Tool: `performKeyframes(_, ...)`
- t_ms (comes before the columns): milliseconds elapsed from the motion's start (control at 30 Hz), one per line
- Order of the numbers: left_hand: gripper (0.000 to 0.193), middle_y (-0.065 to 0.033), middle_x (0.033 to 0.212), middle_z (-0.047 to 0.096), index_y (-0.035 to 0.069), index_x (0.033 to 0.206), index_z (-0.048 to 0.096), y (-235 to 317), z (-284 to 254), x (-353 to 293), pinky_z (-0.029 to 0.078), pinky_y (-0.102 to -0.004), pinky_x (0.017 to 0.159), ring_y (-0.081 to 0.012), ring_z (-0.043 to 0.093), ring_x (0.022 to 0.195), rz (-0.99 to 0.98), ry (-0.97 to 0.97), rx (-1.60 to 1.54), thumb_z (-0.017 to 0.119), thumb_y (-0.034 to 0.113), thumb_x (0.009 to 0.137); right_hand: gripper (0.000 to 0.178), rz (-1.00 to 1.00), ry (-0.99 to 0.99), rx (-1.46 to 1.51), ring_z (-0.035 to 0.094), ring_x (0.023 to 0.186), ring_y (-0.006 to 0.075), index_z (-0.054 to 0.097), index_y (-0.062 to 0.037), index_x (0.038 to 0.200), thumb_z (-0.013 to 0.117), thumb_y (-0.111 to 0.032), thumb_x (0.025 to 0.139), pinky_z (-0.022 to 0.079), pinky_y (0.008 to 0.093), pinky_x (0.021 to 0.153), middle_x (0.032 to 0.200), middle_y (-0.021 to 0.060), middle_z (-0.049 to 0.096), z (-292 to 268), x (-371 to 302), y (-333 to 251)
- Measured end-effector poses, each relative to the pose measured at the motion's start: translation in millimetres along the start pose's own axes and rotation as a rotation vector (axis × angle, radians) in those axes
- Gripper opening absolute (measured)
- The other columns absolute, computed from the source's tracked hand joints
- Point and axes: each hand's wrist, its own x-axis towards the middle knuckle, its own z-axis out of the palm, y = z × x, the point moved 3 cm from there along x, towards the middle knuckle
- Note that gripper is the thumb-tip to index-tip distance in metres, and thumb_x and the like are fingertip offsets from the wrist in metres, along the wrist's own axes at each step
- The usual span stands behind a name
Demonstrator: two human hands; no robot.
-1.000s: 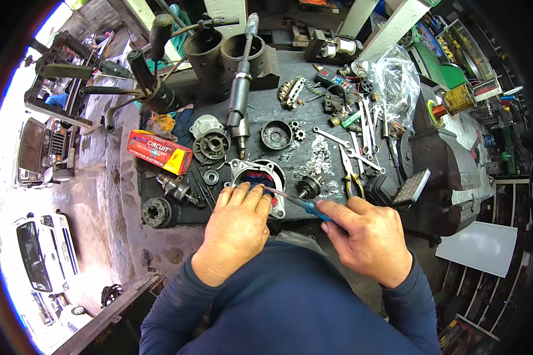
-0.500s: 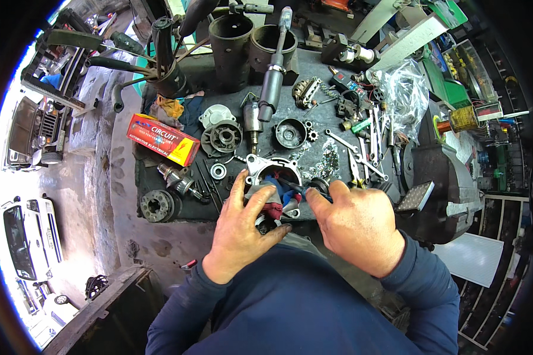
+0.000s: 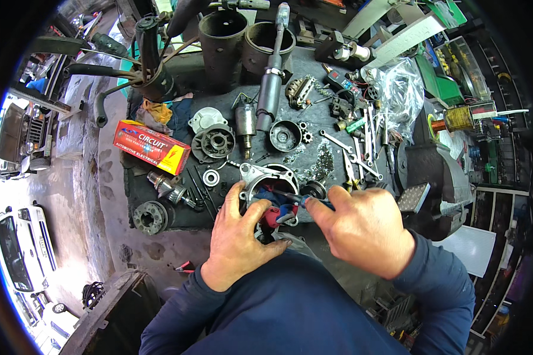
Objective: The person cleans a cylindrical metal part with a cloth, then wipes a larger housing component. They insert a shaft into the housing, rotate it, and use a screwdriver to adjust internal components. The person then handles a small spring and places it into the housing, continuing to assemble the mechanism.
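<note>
My left hand is wrapped round the near left side of a silver cast-metal housing, holding it at the bench's front edge. Inside its round opening lies a blue and red cloth. From the right, my right hand grips what looks like a screwdriver, fingers closed. Its thin shaft reaches into the opening against the cloth; most of the handle is hidden in my fist. Just beyond the housing are a small gear and a dark round cup.
A red box and an armature lie left on the dark bench. Wrenches, pliers and clear plastic are to the right. Tall metal cylinders and a torch-like tool stand at the back.
My right hand has drawn slightly right and back, so more of the tool's shaft shows. The housing's opening faces me more, showing the cloth inside. The whole view has shifted a little.
</note>
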Motion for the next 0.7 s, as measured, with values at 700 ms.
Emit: performKeyframes(700,0.072,-0.0310,0.144,0.048,0.013,0.121,0.071,-5.5,7.9,1.1,0.055,-0.0521,0.098,-0.0482,0.059,0.125,0.014,0.004,-0.035,0.098,0.027,0.057,0.035,-0.232,-0.139,0.007,0.067,0.061,0.0239,0.077,-0.0144,0.114,0.073,-0.019,0.080,0.051,0.0415,0.051,0.082,0.0063,0.058,-6.3,17.6,13.8)
